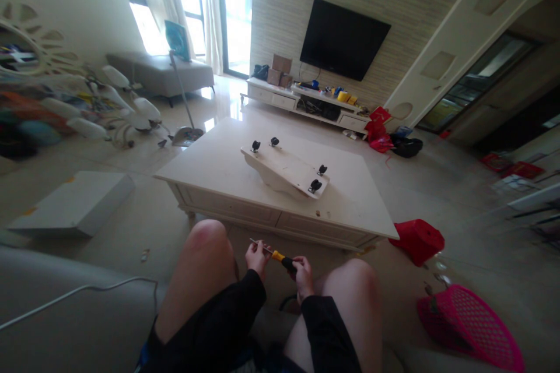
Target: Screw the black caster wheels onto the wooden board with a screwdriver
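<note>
Between my knees I hold a screwdriver [279, 257] with a yellow and black handle and a thin metal shaft. My right hand [303, 275] is closed around the black end of the handle. The fingers of my left hand [258, 259] pinch the shaft close to its tip, which points to the upper left. Beyond my hands, a white board piece [284, 170] lies on the white coffee table [210, 157]. It has black caster wheels [315, 186] at its corners, pointing up. Neither hand touches the board.
A red stool or bucket [417, 242] stands by the table's right corner, and a pink basket [476, 326] is nearer on the right. At left are a white box [72, 204] and a long-handled dustpan [188, 135]. A TV cabinet [273, 99] lines the far wall.
</note>
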Motion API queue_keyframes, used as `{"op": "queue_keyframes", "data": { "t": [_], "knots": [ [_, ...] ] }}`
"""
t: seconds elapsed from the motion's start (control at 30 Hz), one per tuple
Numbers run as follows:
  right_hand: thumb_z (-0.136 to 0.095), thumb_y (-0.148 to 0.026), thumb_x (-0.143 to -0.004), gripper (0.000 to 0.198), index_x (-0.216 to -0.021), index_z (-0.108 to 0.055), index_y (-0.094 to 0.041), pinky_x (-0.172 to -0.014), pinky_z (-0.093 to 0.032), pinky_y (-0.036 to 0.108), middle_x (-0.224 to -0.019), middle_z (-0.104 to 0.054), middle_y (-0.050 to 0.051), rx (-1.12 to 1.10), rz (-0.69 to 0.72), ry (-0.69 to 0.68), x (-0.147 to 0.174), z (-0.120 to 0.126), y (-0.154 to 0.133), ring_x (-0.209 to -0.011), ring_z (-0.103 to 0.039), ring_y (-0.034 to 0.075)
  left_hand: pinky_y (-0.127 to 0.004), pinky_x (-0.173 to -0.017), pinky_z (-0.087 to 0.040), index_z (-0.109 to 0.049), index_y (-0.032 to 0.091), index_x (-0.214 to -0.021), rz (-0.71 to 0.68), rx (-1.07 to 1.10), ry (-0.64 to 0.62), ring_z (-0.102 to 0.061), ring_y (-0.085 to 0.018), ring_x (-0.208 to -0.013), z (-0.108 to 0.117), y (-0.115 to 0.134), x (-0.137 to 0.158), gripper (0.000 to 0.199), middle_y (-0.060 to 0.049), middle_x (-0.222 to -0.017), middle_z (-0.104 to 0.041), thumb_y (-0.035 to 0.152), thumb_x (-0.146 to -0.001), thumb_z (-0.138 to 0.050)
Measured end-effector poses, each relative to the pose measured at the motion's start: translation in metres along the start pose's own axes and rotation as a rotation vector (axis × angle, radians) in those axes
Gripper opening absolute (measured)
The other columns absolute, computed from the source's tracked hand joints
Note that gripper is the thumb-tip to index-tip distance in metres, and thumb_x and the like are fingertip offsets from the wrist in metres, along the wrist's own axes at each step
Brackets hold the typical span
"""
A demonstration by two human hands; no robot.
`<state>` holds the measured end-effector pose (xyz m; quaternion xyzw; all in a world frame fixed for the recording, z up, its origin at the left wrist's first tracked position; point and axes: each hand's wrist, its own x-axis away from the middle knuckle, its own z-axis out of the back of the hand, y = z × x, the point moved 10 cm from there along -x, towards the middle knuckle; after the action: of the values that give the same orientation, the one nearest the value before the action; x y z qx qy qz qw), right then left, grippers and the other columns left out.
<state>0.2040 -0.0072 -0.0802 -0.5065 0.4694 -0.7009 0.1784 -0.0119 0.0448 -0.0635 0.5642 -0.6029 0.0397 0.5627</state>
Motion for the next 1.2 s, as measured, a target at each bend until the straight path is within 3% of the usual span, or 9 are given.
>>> {"op": "queue_keyframes", "data": {
  "t": [0.9, 1.2],
  "knots": [
    [-0.07, -0.043, -0.103, 0.031, -0.12, -0.069, -0.017, -0.083, -0.065, 0.033, -0.114, -0.073, 0.005, 0.018, 0.014, -0.008, -0.0033, 0.0002, 0.0043, -0.095, -0.07, 0.015, -0.029, -0.077, -0.065, -0.061, 0.019, -0.095, -0.007, -0.019, -0.018, -0.073, -0.013, -0.073, 0.003, -0.0052, -0.0092, 0.011, -0.002, -0.085, -0.066, 0.015, -0.101, -0.069],
    [-0.07, -0.043, -0.103, 0.03, -0.117, -0.07, -0.016, -0.077, -0.063, 0.03, -0.107, -0.073, 0.003, 0.018, 0.009, 0.0, -0.0045, 0.0002, 0.0037, -0.088, -0.069, 0.013, -0.027, -0.076, -0.065, -0.062, 0.018, -0.095, -0.016, -0.004, -0.021, -0.072, -0.012, -0.072, 0.0027, -0.0041, -0.0086, 0.01, -0.002, -0.086, -0.067, 0.013, -0.103, -0.064]
  ]
}}
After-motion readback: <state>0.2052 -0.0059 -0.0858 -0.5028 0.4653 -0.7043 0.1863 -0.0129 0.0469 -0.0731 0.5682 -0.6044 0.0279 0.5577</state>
